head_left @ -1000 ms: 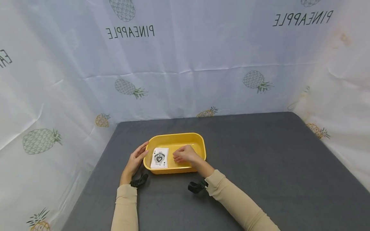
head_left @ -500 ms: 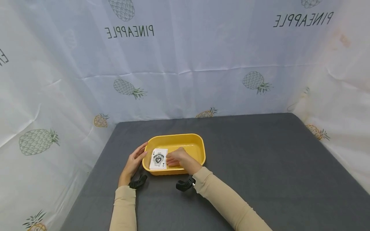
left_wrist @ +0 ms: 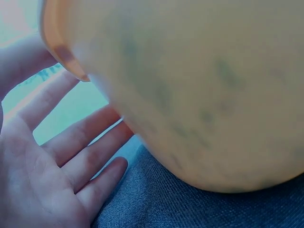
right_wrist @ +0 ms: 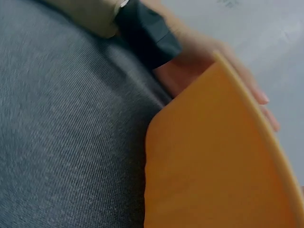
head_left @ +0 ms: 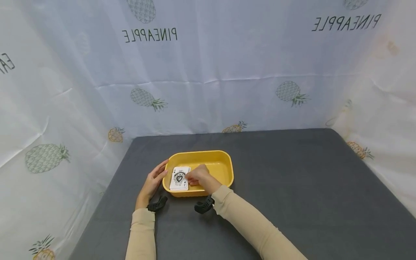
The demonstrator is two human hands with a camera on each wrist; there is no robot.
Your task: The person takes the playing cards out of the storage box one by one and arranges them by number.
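Note:
A stack of playing cards [head_left: 178,178], with a black-and-white ace face up, lies at the left end of a yellow tray [head_left: 218,154]. My right hand [head_left: 202,177] reaches over the tray's front wall and pinches the cards at their right edge; its fingertips are small in the head view. In the right wrist view the orange-looking tray wall [right_wrist: 213,152] hides part of that hand. My left hand [head_left: 152,185] rests on the tray's left end, thumb at the rim. Seen from the left wrist, its fingers [left_wrist: 88,161] are straight and spread against the outer wall.
The tray stands on a dark grey cloth-covered table [head_left: 286,180]. A white curtain [head_left: 208,57] with pineapple prints hangs behind the table and along both sides. Black wrist cameras hang below both wrists, the right one [head_left: 204,205] close to the tray's front wall.
My right hand has moved left inside the tray, from its middle to the cards, and its fingers have closed at their right edge. The left hand has stayed on the tray's left end.

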